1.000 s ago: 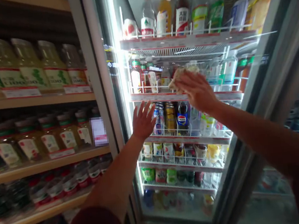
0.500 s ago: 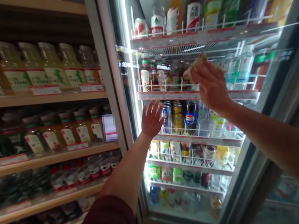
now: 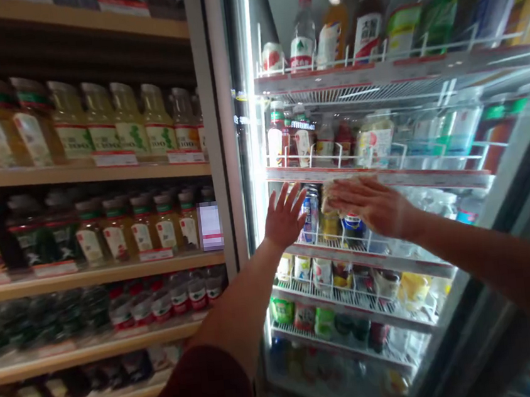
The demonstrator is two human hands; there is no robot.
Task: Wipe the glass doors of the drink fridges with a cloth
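Note:
My left hand (image 3: pixel 285 218) is raised with fingers spread, palm toward the glass door (image 3: pixel 276 374) of a lit drinks fridge. It holds nothing; whether the palm presses on the glass I cannot tell. To its right, my right hand (image 3: pixel 372 206) lies almost flat over a light-coloured cloth (image 3: pixel 327 199), held at the glass in front of the fridge's middle shelves. Most of the cloth is hidden under the fingers. Behind the hands stand cans and a dark bottle with a blue label (image 3: pixel 354 227), partly covered by the right hand.
Fridge shelves hold bottles, including a red-capped bottle (image 3: pixel 302 33), and cups. At left, wooden shelves (image 3: pixel 101 169) carry rows of juice bottles (image 3: pixel 126 115) with price tags. A metal upright (image 3: pixel 226 164) divides them from the fridge. The door frame (image 3: pixel 495 225) slants along the right.
My right hand has moved down and left with the cloth, from the second shelf's level to just below it. My left hand stays spread. The view has shifted slightly left.

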